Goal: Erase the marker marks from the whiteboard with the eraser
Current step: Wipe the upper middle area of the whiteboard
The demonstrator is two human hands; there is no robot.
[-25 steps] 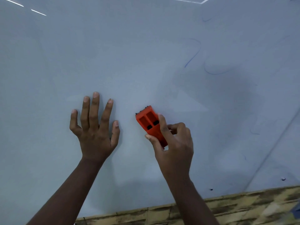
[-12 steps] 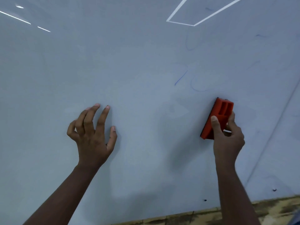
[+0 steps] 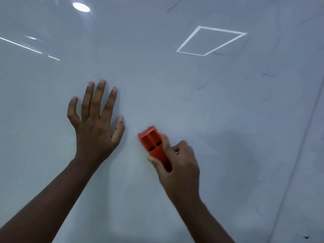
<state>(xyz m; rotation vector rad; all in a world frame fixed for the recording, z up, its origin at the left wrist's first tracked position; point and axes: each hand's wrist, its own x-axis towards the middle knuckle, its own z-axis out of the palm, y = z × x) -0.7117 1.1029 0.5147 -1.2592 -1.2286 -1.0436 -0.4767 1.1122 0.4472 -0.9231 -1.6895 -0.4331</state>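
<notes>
Right hand (image 3: 177,165) gripping the orange eraser (image 3: 152,143) against the whiteboard (image 3: 52,95), left hand (image 3: 95,125) resting flat beside it.

From the head view, the left hand is lying with fingers (image 3: 93,100) straight and spread, pointing toward 12 o'clock, the palm seemingly on the board, though contact is hard to confirm. At its 4 o'clock, just beside the thumb, the right hand is curling thumb and fingers round the eraser's lower end, the body tilting toward 11 o'clock; motion blur is softening its edges. Faint blue marker marks (image 3: 196,107) are showing at the eraser's 2 o'clock, well apart from it. Ceiling-light reflections (image 3: 81,7) are glinting at 11 o'clock.
</notes>
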